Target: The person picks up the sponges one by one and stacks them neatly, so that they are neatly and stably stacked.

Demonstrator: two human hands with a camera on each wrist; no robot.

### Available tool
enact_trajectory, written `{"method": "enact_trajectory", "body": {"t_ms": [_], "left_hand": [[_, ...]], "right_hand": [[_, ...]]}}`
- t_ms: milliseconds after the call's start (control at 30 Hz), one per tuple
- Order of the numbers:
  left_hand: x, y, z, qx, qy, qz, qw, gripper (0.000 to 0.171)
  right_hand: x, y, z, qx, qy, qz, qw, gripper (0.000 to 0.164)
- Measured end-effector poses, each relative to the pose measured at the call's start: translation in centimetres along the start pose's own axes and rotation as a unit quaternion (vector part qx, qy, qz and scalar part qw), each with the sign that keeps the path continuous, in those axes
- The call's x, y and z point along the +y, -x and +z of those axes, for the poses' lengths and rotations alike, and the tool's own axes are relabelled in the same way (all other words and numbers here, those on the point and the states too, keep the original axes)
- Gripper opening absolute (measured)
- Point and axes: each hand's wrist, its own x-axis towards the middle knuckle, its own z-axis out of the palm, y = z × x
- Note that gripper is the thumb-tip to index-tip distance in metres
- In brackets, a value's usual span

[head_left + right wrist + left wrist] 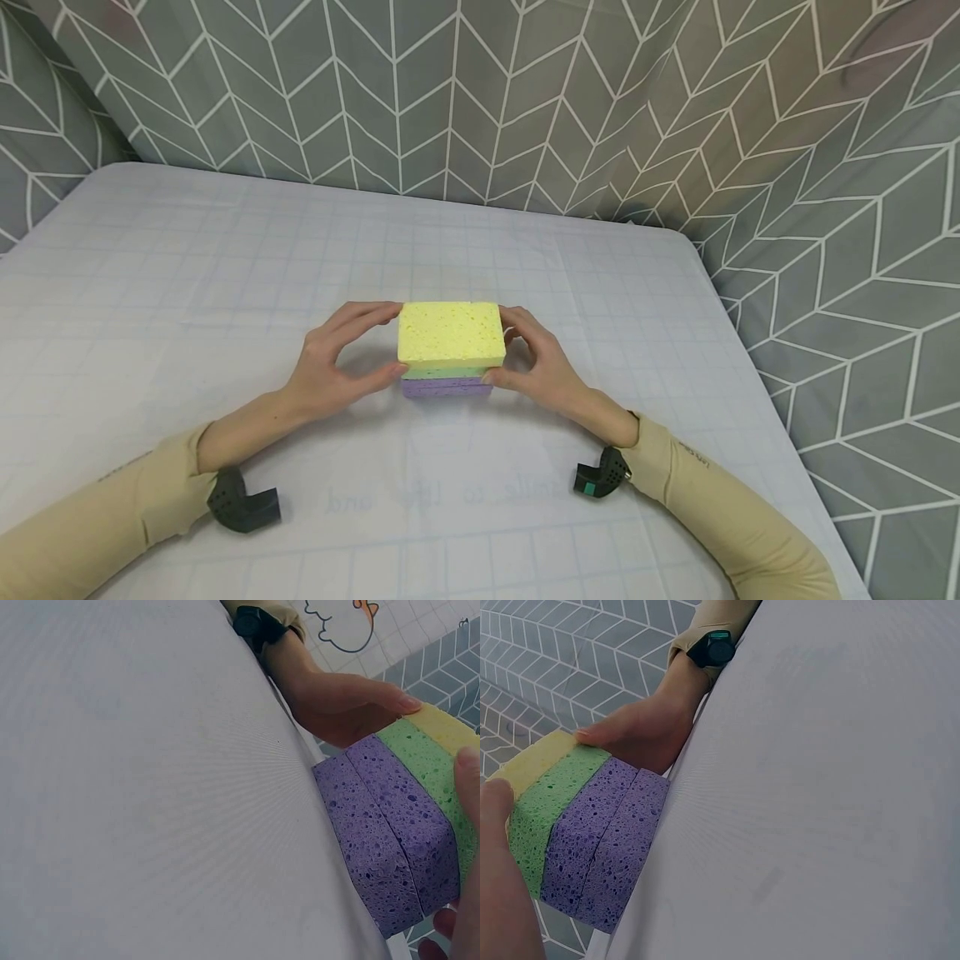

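A stack of sponges stands on the table: two purple sponges (604,844) at the bottom, a green sponge (544,806) above them and a yellow sponge (450,333) on top. At its left end my left hand (330,362) holds the yellow sponge, thumb at the front corner and fingers at the back corner. My right hand (543,358) grips the right end the same way. Both thumbs lie near the seam between yellow and green. From the wrist views the layers look flush against each other; the back of the stack is hidden.
A white cloth with faint grid lines covers the table (187,275). Grey curtains (420,100) with a white zigzag pattern hang behind and at the right. Dark wrist cameras (243,502) sit beneath both beige sleeves (720,500).
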Motion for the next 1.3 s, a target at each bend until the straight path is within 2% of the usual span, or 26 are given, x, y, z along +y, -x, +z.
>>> {"method": "enact_trajectory", "body": {"t_ms": [433,700,1100,1300], "left_hand": [[-0.17,0.09,0.08,0.007,-0.007,0.007,0.9999,0.060],[-0.14,0.18,0.02,-0.004,-0.008,0.000,1.0000,0.060],[0.11,0.40,-0.16,-0.020,0.000,-0.032,0.9993,0.065],[0.11,0.54,-0.44,-0.051,0.012,-0.067,0.9964,0.062]], "right_hand": [[0.12,-0.07,0.08,0.004,0.003,-0.024,1.000,0.083],[0.20,0.01,0.13,0.002,0.002,-0.027,1.000,0.084],[0.18,0.00,0.12,0.004,-0.001,-0.034,0.999,0.084],[0.27,-0.07,0.05,0.025,0.006,-0.050,0.998,0.078]]}}
